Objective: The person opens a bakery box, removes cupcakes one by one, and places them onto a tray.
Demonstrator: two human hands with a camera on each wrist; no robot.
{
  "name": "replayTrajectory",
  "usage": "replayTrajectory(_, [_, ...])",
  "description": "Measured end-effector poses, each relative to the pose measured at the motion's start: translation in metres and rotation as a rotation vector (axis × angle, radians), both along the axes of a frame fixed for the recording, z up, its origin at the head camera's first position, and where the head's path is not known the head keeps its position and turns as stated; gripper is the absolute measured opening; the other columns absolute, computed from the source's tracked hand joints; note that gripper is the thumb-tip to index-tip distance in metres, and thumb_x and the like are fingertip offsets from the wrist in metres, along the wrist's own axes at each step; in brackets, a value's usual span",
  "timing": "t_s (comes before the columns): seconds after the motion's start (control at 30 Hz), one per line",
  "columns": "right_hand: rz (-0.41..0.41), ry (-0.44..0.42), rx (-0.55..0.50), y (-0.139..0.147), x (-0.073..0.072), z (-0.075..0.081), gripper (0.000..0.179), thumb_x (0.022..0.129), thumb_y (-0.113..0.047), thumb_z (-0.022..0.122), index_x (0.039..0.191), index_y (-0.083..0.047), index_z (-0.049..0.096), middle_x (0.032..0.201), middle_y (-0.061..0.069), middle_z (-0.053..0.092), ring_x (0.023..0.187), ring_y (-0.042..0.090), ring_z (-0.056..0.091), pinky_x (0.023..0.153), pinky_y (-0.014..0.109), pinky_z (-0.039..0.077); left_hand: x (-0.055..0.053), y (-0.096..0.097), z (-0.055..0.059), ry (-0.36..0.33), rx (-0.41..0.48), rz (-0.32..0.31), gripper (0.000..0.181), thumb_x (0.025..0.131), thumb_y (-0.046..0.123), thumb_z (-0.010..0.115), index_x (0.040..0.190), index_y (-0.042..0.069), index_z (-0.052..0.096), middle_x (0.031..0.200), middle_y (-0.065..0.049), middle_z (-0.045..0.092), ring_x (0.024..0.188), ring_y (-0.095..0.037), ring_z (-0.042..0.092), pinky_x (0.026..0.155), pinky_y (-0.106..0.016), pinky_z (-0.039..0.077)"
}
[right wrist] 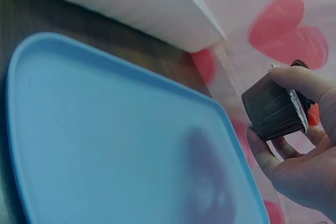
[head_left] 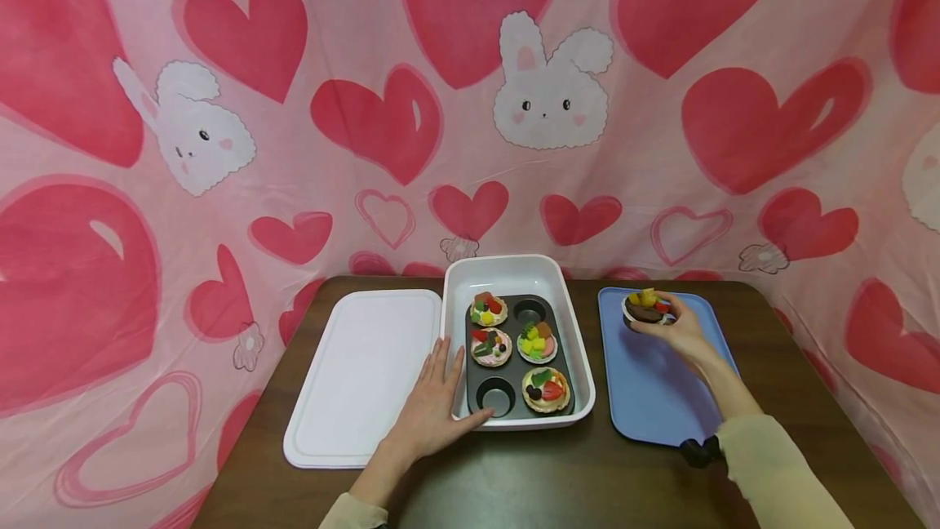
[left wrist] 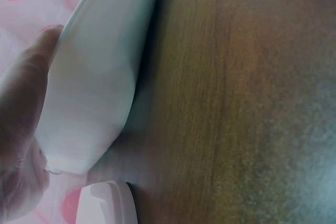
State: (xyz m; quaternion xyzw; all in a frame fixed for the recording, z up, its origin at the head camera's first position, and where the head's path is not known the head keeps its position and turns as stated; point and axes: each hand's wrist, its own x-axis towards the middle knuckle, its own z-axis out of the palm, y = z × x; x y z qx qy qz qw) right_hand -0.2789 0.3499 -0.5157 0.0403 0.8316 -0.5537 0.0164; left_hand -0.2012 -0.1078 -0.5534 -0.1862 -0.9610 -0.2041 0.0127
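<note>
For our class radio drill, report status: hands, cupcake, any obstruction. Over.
Left hand on rim of white bin. Right hand gripping cupcake. Cupcake above blue tray. Nothing seen between them.

It's a screened-off table (head_left: pixel 529 484) — heart-print cloth (head_left: pixel 470 149) (rabbits (head_left: pixel 551 96) too) behind.

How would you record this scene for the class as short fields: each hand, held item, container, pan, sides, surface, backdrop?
Left hand: fingers spread, touching the white bin's left side
Right hand: grips the dark cupcake
Held item: raised above the blue tray, apart from it
Container: white bin, holding the dark muffin pan
Pan: four of its six cups hold fruit-topped tarts
Sides: flat white panel left of bin, blue tray right
Surface: brown table
Backdrop: pink cloth with hearts and rabbits
</note>
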Motion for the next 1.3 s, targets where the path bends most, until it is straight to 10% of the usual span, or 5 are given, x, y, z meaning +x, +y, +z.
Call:
replayTrajectory(0.27, [-0.037, 0.011, 0.062, 0.019, 0.005, -0.005, 0.086, 0.100, -0.019, 0.081, 0.167, 0.004, 0.032, 0.157, 0.025, 0.044, 0.109, -0.004, 0.050, 0.085, 0.005, 0.047, 0.000, 0.000, -0.001, 0.028, 0.006, -0.011, 0.117, 0.090, 0.081, 0.068, 0.173, 0.007, 0.032, 0.185, -0.021, 0.014, 0.173, -0.041, 0.013, 0.137, -0.060, 0.029])
replayTrajectory(0.6, [-0.077, -0.032, 0.135, 0.039, 0.006, -0.014, 0.096, 0.099, -0.028, 0.082, 0.170, 0.005, 0.026, 0.165, 0.038, 0.039, 0.142, 0.046, 0.048, 0.083, 0.008, 0.038, 0.000, 0.001, -0.001, 0.000, 0.017, 0.004, 0.117, 0.090, 0.083, 0.065, 0.174, 0.009, 0.031, 0.187, -0.017, 0.011, 0.174, -0.038, 0.011, 0.137, -0.060, 0.028])
replayTrajectory(0.9, [-0.148, -0.010, 0.111, 0.047, 0.004, -0.022, 0.096, 0.097, -0.025, 0.085, 0.168, 0.004, 0.028, 0.160, 0.035, 0.044, 0.091, -0.017, 0.046, 0.077, 0.005, 0.043, 0.000, 0.001, -0.001, -0.018, 0.017, 0.006, 0.117, 0.089, 0.086, 0.062, 0.174, 0.010, 0.031, 0.187, -0.016, 0.012, 0.174, -0.039, 0.011, 0.136, -0.061, 0.029])
replayTrajectory(1.13, [-0.245, -0.004, 0.129, 0.052, -0.004, -0.020, 0.093, 0.097, -0.025, 0.084, 0.165, 0.006, 0.030, 0.165, 0.037, 0.041, 0.133, 0.032, 0.054, 0.087, 0.012, 0.041, -0.001, 0.001, -0.001, -0.019, 0.015, 0.007, 0.117, 0.090, 0.086, 0.062, 0.174, 0.011, 0.031, 0.187, -0.016, 0.012, 0.174, -0.039, 0.011, 0.136, -0.062, 0.030])
replayTrajectory(1.3, [-0.260, -0.023, 0.114, 0.056, -0.009, -0.018, 0.093, 0.099, -0.024, 0.081, 0.166, 0.008, 0.026, 0.170, 0.039, 0.032, 0.154, 0.050, 0.037, 0.121, 0.055, 0.043, -0.001, 0.001, -0.001, -0.011, 0.015, 0.004, 0.117, 0.090, 0.085, 0.063, 0.174, 0.010, 0.030, 0.187, -0.016, 0.012, 0.174, -0.039, 0.011, 0.136, -0.061, 0.029])
